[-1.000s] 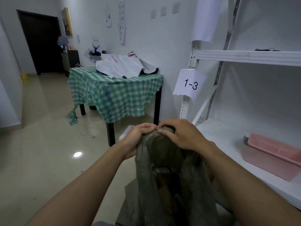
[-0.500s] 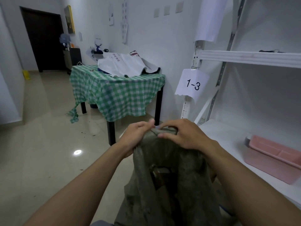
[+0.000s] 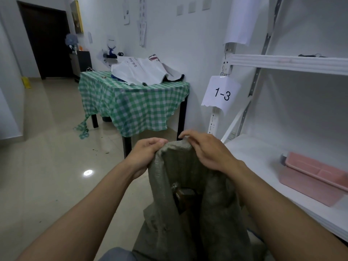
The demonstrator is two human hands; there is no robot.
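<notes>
Item: olive cloth (image 3: 178,166) hangs at 6 o'clock, top edge held up between both hands. L hand (image 3: 147,154) is clenched on the edge's 9 o'clock corner. R hand (image 3: 208,152) grasps the 3 o'clock corner, fingertips curled over it. Change vs 1 s ago: hands were touching, now slightly apart, edge exposed btwn them. Assessment: cloth being spread out, prob. for folding. White shelf (image 3: 254,153) w/ pink tray (image 3: 310,176) at 3 o'clock.
</notes>
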